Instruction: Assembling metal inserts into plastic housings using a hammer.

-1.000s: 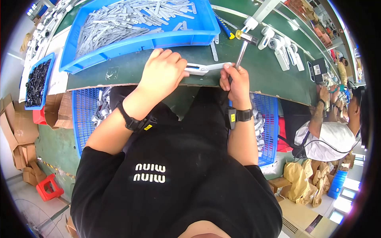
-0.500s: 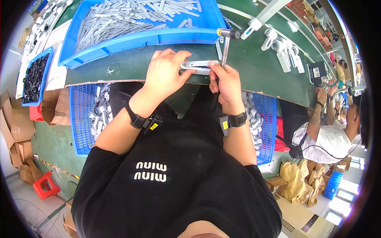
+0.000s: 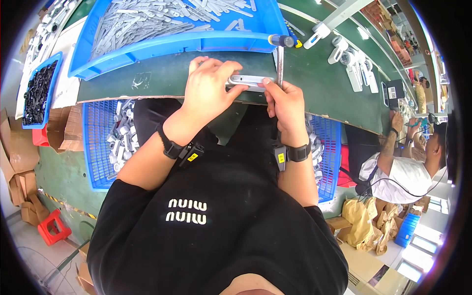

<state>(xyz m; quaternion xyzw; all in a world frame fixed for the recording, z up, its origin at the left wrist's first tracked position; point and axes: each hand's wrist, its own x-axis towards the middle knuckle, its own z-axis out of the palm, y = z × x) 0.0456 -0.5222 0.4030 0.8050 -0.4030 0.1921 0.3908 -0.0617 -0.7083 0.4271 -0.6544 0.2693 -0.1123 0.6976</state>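
Note:
Between my hands, over the front edge of the green table, is a long light-grey plastic part (image 3: 251, 79) with a rounded end. A flat strip lies along the top of its body. My left hand (image 3: 209, 88) grips the rounded end between thumb and fingers. With its thumb on the other end of the part, my right hand (image 3: 289, 105) also has its fingers wrapped round a hammer (image 3: 280, 66). The hammer stands nearly upright, its dark head toward the far side; the lower handle is mostly hidden by the hand.
A blue tray (image 3: 162, 45) of loose grey strips stands just beyond my hands. Left is a smaller tray (image 3: 50, 93) of black pieces. Blue baskets (image 3: 100, 169) of grey-white parts flank my legs. Several white assembled parts (image 3: 355, 73) lie right. A co-worker (image 3: 400, 172) sits farther right.
The strip was tilted up from the body with a gap; now it lies nearly flush along it. Both hands sit slightly farther right in the picture, still holding the part.

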